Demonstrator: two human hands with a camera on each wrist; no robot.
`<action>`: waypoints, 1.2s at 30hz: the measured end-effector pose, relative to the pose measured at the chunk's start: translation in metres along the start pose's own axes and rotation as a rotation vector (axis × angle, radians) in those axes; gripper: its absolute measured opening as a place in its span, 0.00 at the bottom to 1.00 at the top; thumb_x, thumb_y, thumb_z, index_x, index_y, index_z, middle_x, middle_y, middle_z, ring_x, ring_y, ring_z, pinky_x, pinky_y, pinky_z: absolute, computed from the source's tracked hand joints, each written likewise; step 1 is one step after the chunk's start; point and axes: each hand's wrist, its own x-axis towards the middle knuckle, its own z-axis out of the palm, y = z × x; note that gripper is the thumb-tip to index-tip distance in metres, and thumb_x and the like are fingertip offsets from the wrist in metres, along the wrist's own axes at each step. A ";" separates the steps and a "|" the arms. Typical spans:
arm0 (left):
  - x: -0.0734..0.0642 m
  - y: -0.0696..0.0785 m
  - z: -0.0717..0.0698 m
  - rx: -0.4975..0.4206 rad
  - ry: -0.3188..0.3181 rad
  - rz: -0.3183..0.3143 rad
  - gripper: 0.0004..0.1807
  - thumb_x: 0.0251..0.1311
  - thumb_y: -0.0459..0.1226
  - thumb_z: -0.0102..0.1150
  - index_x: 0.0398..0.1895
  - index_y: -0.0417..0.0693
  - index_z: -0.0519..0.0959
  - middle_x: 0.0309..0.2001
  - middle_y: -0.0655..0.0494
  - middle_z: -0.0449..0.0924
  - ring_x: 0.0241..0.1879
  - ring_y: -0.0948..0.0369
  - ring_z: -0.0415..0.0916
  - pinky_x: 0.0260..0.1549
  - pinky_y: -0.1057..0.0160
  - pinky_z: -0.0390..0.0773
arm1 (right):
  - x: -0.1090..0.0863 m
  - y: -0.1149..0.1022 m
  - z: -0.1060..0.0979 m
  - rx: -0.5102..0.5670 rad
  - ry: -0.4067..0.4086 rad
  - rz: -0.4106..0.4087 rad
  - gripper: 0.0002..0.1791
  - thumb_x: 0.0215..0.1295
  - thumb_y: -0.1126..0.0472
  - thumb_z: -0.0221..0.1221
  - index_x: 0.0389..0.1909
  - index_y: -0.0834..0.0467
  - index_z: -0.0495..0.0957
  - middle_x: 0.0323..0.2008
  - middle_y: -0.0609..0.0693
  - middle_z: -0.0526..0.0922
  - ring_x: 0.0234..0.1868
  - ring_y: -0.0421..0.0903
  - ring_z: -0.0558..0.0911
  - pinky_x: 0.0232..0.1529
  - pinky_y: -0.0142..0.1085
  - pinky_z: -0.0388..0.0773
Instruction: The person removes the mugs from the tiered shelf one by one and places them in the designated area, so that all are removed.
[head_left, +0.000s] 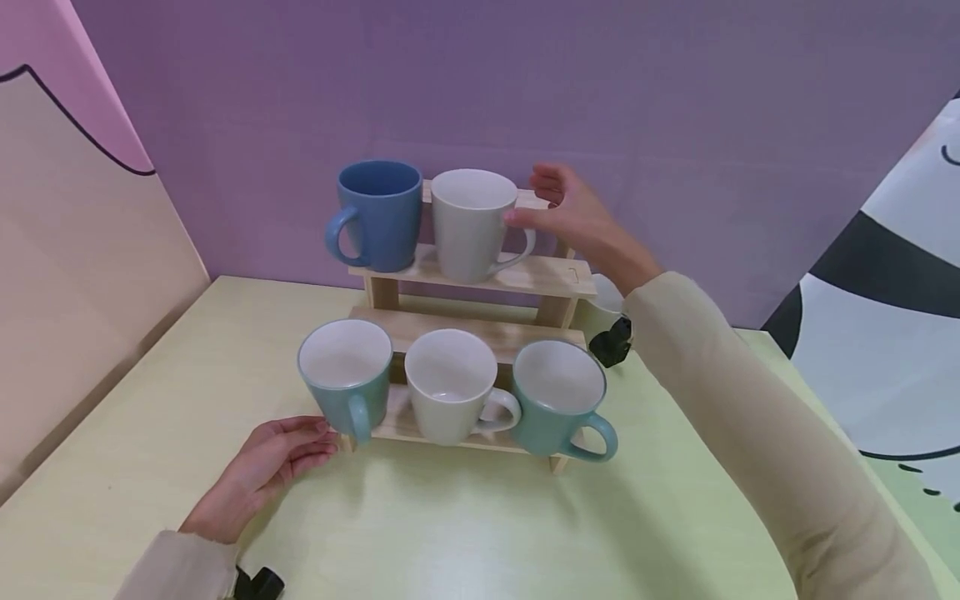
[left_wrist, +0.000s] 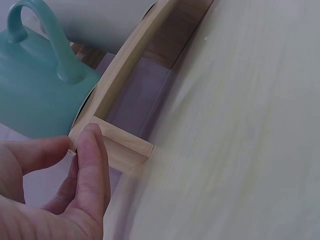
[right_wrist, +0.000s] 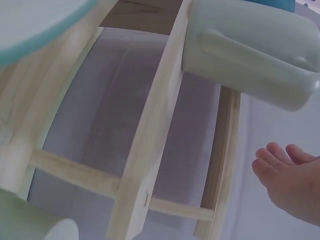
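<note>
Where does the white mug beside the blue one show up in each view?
Head: upper middle, the white mug just right of the blue mug.
Left wrist: not in it; the pale mug at the top is the front-row one beside the teal mug.
Right wrist: top right, white mug with its handle toward the camera.
Shared landmark: the wooden rack, in all three.

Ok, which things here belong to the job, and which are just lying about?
Likely job: stepped pale wooden rack; round blue mug; two round white mugs; two teal mugs, white inside; partly hidden pale cup, possibly.

Just background: flat purple backdrop.
</note>
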 end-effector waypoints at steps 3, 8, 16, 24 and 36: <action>0.000 0.000 0.000 0.010 0.004 0.004 0.09 0.67 0.28 0.49 0.34 0.47 0.79 0.31 0.57 0.85 0.32 0.65 0.83 0.36 0.72 0.83 | 0.006 -0.003 0.004 0.011 -0.005 -0.006 0.50 0.56 0.50 0.65 0.74 0.54 0.46 0.74 0.50 0.54 0.74 0.47 0.55 0.74 0.46 0.56; 0.000 0.000 -0.001 0.017 0.006 0.009 0.10 0.67 0.28 0.49 0.34 0.47 0.79 0.31 0.58 0.85 0.31 0.65 0.83 0.36 0.73 0.83 | 0.015 -0.008 0.014 0.046 -0.023 0.000 0.50 0.55 0.53 0.66 0.74 0.55 0.47 0.73 0.51 0.54 0.73 0.49 0.58 0.73 0.46 0.58; 0.000 -0.003 0.000 0.007 -0.005 0.004 0.11 0.67 0.28 0.49 0.33 0.48 0.79 0.31 0.57 0.85 0.31 0.65 0.83 0.36 0.72 0.83 | 0.016 -0.009 0.021 0.048 -0.047 -0.030 0.49 0.55 0.54 0.65 0.73 0.55 0.47 0.71 0.53 0.57 0.69 0.51 0.62 0.71 0.46 0.61; 0.003 -0.005 0.000 0.011 0.003 0.009 0.09 0.67 0.28 0.50 0.34 0.48 0.79 0.31 0.57 0.85 0.32 0.65 0.83 0.37 0.72 0.83 | 0.022 -0.006 0.028 0.082 -0.069 -0.045 0.49 0.54 0.55 0.67 0.72 0.55 0.49 0.67 0.53 0.62 0.65 0.50 0.66 0.69 0.48 0.63; 0.007 -0.005 0.001 0.037 0.003 0.015 0.09 0.66 0.28 0.50 0.35 0.47 0.79 0.32 0.58 0.85 0.32 0.65 0.83 0.37 0.72 0.83 | 0.022 -0.004 0.028 0.118 -0.053 -0.013 0.47 0.54 0.57 0.67 0.71 0.54 0.52 0.65 0.54 0.65 0.62 0.51 0.68 0.68 0.48 0.65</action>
